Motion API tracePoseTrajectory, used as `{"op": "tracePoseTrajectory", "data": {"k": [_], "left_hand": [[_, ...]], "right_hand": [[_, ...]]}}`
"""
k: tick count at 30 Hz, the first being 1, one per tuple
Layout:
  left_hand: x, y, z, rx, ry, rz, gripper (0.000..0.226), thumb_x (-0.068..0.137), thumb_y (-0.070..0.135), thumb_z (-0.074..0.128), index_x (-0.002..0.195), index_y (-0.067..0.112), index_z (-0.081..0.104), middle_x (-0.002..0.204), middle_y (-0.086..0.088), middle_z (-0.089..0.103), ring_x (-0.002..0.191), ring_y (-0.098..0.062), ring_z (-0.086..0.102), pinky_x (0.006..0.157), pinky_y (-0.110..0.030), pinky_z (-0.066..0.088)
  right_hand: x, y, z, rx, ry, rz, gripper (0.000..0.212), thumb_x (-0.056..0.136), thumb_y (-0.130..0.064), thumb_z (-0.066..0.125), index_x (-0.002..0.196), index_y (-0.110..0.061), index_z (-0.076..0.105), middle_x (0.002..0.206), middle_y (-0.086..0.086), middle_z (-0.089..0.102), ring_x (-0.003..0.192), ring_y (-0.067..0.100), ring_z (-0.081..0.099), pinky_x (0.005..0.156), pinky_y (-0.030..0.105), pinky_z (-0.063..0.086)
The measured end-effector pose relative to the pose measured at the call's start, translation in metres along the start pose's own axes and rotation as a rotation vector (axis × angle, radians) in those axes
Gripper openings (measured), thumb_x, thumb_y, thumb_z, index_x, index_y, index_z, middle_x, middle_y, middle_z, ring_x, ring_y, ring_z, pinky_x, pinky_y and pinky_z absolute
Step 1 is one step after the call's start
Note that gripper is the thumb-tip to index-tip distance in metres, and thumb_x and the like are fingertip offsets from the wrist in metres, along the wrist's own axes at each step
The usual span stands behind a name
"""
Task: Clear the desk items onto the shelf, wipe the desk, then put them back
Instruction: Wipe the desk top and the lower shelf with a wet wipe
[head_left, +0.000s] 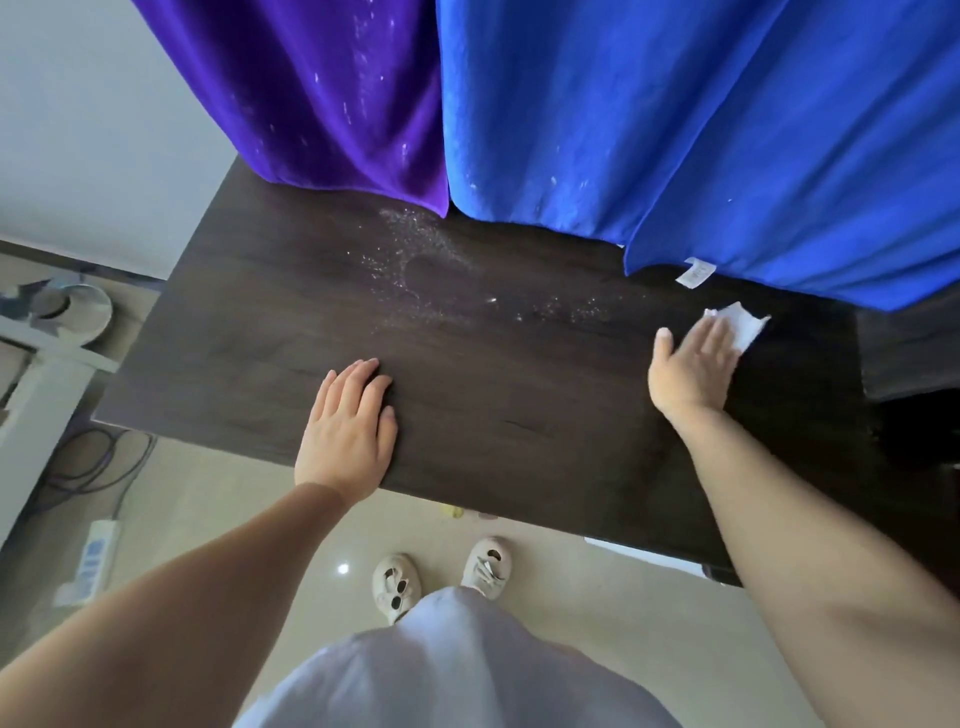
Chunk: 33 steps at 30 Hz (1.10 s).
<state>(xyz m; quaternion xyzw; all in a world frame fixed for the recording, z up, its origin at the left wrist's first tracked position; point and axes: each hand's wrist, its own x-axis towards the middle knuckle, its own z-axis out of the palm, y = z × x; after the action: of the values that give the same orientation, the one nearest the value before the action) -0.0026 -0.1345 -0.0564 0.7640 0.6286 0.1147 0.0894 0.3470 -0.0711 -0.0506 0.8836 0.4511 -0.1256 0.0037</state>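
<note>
The dark wooden desk (509, 395) fills the middle of the head view. White dust or powder (415, 249) is scattered across its far middle part, around a clean round patch. My left hand (348, 431) lies flat on the desk near the front edge, fingers together, holding nothing. My right hand (693, 364) presses flat on a white wipe (740, 322) at the desk's right side; the wipe sticks out past my fingertips.
A purple cloth (337, 104) and a blue cloth (701, 130) hang down over the desk's far edge. A dark piece of furniture (909, 353) adjoins on the right. Cables (93, 457), a power strip (93, 561) and a fan base (78, 312) lie on the floor to the left.
</note>
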Motion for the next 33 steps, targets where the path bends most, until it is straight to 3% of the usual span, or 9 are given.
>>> {"op": "tracePoseTrajectory", "data": {"k": [5,8,11,15,18,23,27,29,33], "left_hand": [[0.001,0.002,0.0,0.018,0.0,0.005,0.041,0.091,0.025,0.031,0.115,-0.001,0.053,0.129,-0.019,0.051,0.121,-0.033,0.041,0.111,-0.041,0.02],[0.001,0.003,-0.001,0.019,0.005,-0.002,0.041,0.091,0.025,0.031,0.115,-0.001,0.052,0.129,-0.02,0.05,0.12,-0.033,0.041,0.112,-0.042,0.02],[0.001,0.004,-0.001,0.032,0.01,-0.014,0.042,0.09,0.025,0.031,0.115,-0.001,0.052,0.129,-0.02,0.051,0.12,-0.031,0.037,0.111,-0.04,0.019],[0.002,0.002,0.001,0.048,-0.004,-0.018,0.041,0.09,0.025,0.031,0.116,0.0,0.052,0.129,-0.02,0.051,0.12,-0.033,0.041,0.11,-0.042,0.021],[0.001,0.002,0.001,0.065,-0.021,-0.023,0.041,0.09,0.024,0.031,0.117,0.001,0.052,0.129,-0.019,0.052,0.121,-0.033,0.043,0.11,-0.042,0.022],[0.001,0.002,0.001,0.091,-0.045,-0.033,0.042,0.09,0.023,0.03,0.12,0.002,0.051,0.131,-0.018,0.05,0.124,-0.032,0.041,0.112,-0.041,0.019],[0.003,0.003,0.001,0.094,-0.036,-0.017,0.042,0.089,0.022,0.032,0.121,0.001,0.05,0.131,-0.019,0.05,0.124,-0.032,0.04,0.112,-0.04,0.018],[0.002,0.003,0.0,0.09,-0.03,-0.01,0.042,0.088,0.021,0.033,0.12,0.0,0.05,0.131,-0.02,0.05,0.123,-0.032,0.04,0.112,-0.04,0.018],[0.003,0.003,0.0,0.079,-0.034,-0.002,0.042,0.088,0.022,0.033,0.118,-0.001,0.052,0.129,-0.02,0.052,0.121,-0.034,0.043,0.111,-0.041,0.02]], "right_hand": [[-0.067,-0.129,0.037,-0.064,-0.106,-0.729,0.069,0.097,-0.046,0.021,0.146,-0.003,0.0,0.157,0.015,-0.003,0.146,0.024,-0.006,0.119,0.039,-0.003],[-0.089,-0.124,0.034,-0.137,-0.212,-1.105,0.067,0.097,-0.045,0.026,0.147,-0.006,0.002,0.158,0.01,0.0,0.146,0.019,-0.004,0.119,0.034,-0.004],[-0.044,-0.065,0.02,-0.121,-0.088,-0.95,0.062,0.095,-0.042,0.028,0.146,-0.01,0.013,0.156,0.01,0.016,0.145,0.021,0.01,0.118,0.036,0.007],[0.015,0.036,-0.006,-0.041,0.022,-0.243,0.063,0.098,-0.038,0.022,0.145,0.001,0.008,0.156,0.02,0.009,0.145,0.028,0.006,0.119,0.043,0.005],[0.016,0.002,-0.008,0.035,0.027,0.046,0.068,0.097,-0.041,0.023,0.145,0.003,0.001,0.156,0.021,0.002,0.145,0.029,-0.001,0.119,0.045,0.001],[-0.05,-0.163,0.037,-0.038,-0.094,-0.612,0.069,0.097,-0.044,0.021,0.145,0.001,-0.002,0.157,0.018,-0.005,0.145,0.027,-0.007,0.118,0.041,-0.004],[-0.076,-0.185,0.039,-0.175,-0.208,-1.192,0.066,0.098,-0.045,0.021,0.146,-0.005,-0.002,0.158,0.01,-0.005,0.145,0.02,-0.008,0.119,0.036,-0.006],[-0.053,-0.159,0.031,-0.177,-0.176,-1.201,0.064,0.099,-0.043,0.021,0.147,-0.007,-0.001,0.158,0.009,-0.002,0.146,0.018,-0.005,0.117,0.034,-0.006],[-0.004,-0.07,0.014,-0.105,-0.031,-0.744,0.065,0.097,-0.042,0.021,0.146,-0.003,0.006,0.157,0.016,0.006,0.146,0.025,0.004,0.119,0.039,0.003]]}}
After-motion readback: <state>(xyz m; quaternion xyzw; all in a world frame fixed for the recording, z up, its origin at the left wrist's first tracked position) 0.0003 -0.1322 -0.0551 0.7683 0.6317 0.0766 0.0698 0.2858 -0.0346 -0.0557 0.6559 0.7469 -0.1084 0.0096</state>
